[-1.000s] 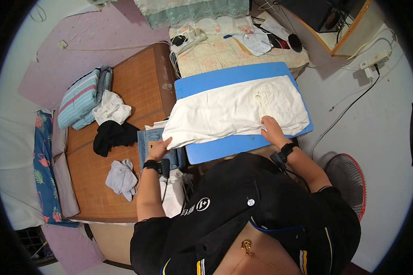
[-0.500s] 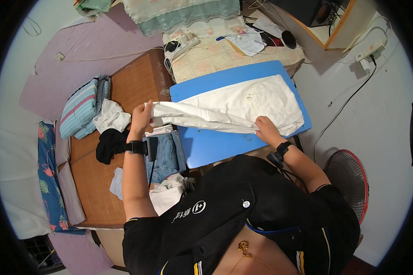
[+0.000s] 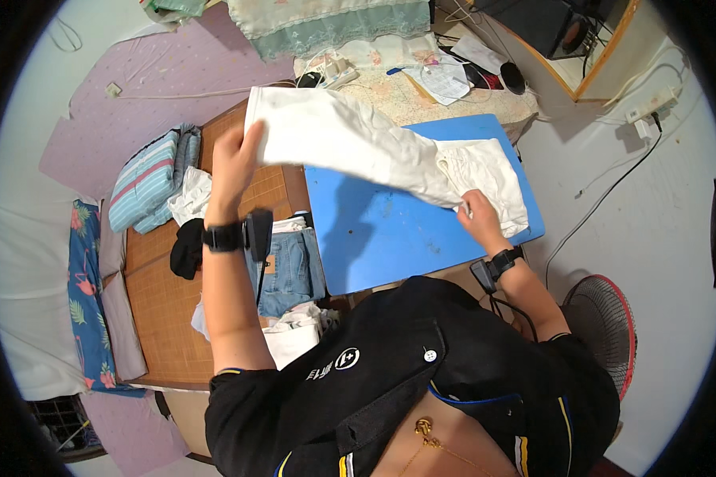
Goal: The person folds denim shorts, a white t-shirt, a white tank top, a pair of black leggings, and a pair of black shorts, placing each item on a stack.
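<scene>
Gripping white trousers [image 3: 358, 143]: one end raised by left hand [image 3: 232, 163], fingers clenched on cloth; other end pinned by right hand [image 3: 479, 219] fingers onto blue table [image 3: 382, 238]. Folded jeans [image 3: 290, 266] below left fingers.

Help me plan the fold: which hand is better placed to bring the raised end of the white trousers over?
Left. The left hand holds the white trousers lifted by one end, while the right hand pins the other end on the blue board.
</scene>
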{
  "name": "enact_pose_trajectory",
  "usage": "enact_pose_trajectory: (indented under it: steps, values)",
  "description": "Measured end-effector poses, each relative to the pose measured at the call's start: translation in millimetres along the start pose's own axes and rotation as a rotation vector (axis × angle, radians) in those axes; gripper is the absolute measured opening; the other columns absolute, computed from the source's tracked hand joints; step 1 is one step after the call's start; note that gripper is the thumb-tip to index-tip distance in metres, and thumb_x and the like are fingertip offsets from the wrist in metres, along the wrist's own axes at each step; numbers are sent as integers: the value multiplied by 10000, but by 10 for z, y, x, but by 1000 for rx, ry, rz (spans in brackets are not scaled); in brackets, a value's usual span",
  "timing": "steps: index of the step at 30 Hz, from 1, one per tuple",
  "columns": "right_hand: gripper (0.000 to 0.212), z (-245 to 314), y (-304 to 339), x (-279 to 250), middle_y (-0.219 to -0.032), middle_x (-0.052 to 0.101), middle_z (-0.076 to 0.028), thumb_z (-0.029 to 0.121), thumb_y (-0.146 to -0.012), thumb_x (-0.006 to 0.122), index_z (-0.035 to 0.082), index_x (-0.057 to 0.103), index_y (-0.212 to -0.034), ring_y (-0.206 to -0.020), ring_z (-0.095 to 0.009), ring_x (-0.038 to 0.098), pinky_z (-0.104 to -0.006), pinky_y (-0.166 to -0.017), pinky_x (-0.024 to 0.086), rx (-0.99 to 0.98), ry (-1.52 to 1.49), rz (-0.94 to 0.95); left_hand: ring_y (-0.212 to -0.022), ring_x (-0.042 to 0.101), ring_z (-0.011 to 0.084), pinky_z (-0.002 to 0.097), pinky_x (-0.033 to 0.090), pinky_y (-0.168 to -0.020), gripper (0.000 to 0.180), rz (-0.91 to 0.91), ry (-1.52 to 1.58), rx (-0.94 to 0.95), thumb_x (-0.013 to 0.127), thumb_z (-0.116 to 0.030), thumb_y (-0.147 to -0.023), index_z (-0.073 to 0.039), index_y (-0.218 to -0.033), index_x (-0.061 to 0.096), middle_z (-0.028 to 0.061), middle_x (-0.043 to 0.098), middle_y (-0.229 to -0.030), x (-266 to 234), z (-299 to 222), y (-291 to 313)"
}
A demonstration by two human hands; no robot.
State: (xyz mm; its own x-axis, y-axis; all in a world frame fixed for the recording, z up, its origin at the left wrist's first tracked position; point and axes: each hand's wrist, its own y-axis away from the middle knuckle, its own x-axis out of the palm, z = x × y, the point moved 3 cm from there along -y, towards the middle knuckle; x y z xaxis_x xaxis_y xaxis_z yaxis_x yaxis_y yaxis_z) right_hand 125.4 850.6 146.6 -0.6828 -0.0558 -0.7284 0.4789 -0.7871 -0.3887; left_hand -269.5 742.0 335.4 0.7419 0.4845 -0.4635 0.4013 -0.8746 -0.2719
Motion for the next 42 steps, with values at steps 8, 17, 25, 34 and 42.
enact_pose_trajectory:
  steps: [8, 17, 25, 34, 42]
  values:
    - [240, -36, 320, 460, -929, 465, -110, 35, -612, 587, 22, 503, -836, -907, -277, 451, -368, -801, 377, -267, 265, 282, -466, 555, 171, 302, 439, -428, 308, -67, -169, -637, 586, -200, -747, 88, -638, 589, 138, 581, -573, 204, 2847, 1459]
    - [306, -156, 328, 442, -922, 465, -95, 10, -586, 586, 46, 532, -885, -897, -276, 455, -366, -793, 382, -273, 263, 331, -500, 569, 181, 296, 468, -403, 284, -50, -171, -700, 596, -200, -735, 68, -655, 548, 139, 574, -607, 396, 3126, 1860]
    - [244, -341, 341, 284, -842, 464, -75, 22, -575, 588, 71, 544, -810, -836, -267, 462, -371, -684, 383, -150, 399, 177, -520, 466, 133, 299, 393, -461, 220, 129, -242, -550, 588, -171, -747, 5, -662, 488, 74, 500, -580, 683, 2836, 1773]
    - [267, -573, 208, 211, -913, 500, -109, 42, -611, 546, 48, 575, -876, -881, -303, 479, -388, -717, 408, 112, 428, 394, -545, 398, 75, 223, 354, -489, 182, 31, 63, -512, 605, -77, -715, -42, -669, 433, -1, 445, -600, 614, 2029, 1605]
    - [225, -58, -7, 575, -961, 561, -164, 84, -683, 558, 21, 601, -894, -925, -330, 512, -387, -825, 411, 27, 25, 355, -591, 526, 132, 250, 473, -536, 207, 33, 430, -1018, 619, -108, -743, -22, -852, 465, 58, 508, -731, 716, 2401, 2353]
